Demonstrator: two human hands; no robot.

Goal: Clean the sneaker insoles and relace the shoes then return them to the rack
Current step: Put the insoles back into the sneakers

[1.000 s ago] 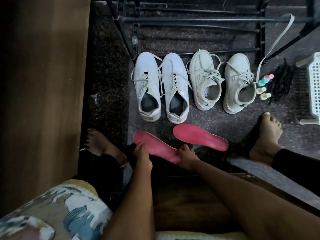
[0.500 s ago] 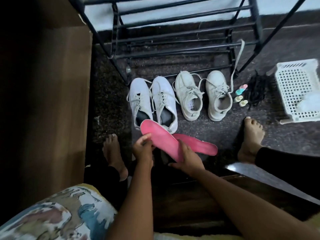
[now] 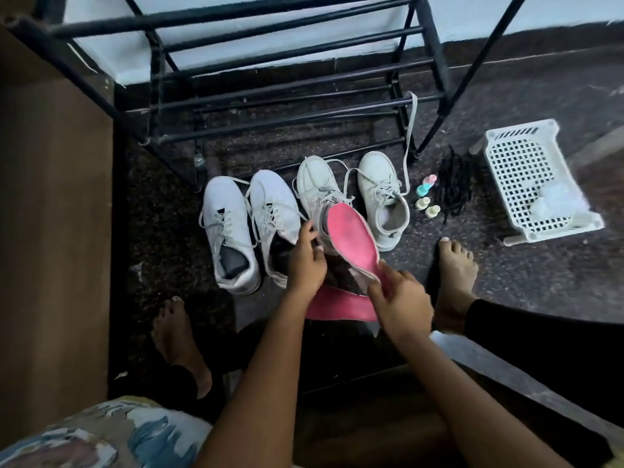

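I hold a pink insole (image 3: 353,238) tilted up over the shoes, toe end pointing away from me. My right hand (image 3: 398,298) pinches its heel end. My left hand (image 3: 305,258) is curled at its lower left edge, the contact partly hidden. A second pink insole (image 3: 337,307) lies on the floor under my hands. On the floor in front of the black metal rack (image 3: 287,106) stand a white pair of sneakers (image 3: 233,231) and, to their right, a grey pair (image 3: 381,194). The raised insole partly covers the left grey shoe (image 3: 315,184).
A pale lace (image 3: 410,136) hangs from a rack bar. Small coloured bottles (image 3: 425,199) and a pile of black laces (image 3: 454,184) lie right of the shoes, with a white perforated basket (image 3: 537,184) further right. A wooden panel (image 3: 54,231) stands at the left. My bare feet (image 3: 456,271) rest on the floor.
The insole was lifted off the floor and swung right, from over the white pair to over the grey pair. My head tilted up, showing more of the rack.
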